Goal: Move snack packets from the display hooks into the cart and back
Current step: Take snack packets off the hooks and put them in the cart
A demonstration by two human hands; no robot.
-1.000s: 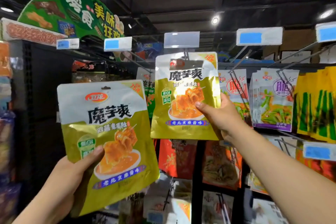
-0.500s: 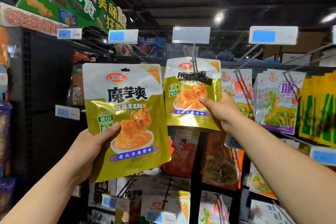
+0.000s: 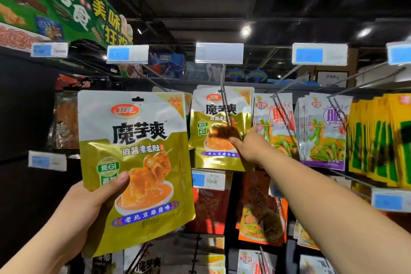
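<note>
Bearing 魔芋爽, 低GI, 75克: near packet (image 3: 133,162) and far packet (image 3: 219,118).

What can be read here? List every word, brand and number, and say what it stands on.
"卫龙": held konjac packet, in the left hand
"魔芋爽": same packet
"75克": same packet
"低GI": same packet
"麻酱素毛肚": same packet
"老北京麻酱味": same packet
"魔芋爽": hooked konjac packet, pinched by the right hand
"低GI": same packet
"零食": green overhead sign
"美味狂欢": same sign
"脆": white pouches
Price tags: blurred, unreadable
</note>
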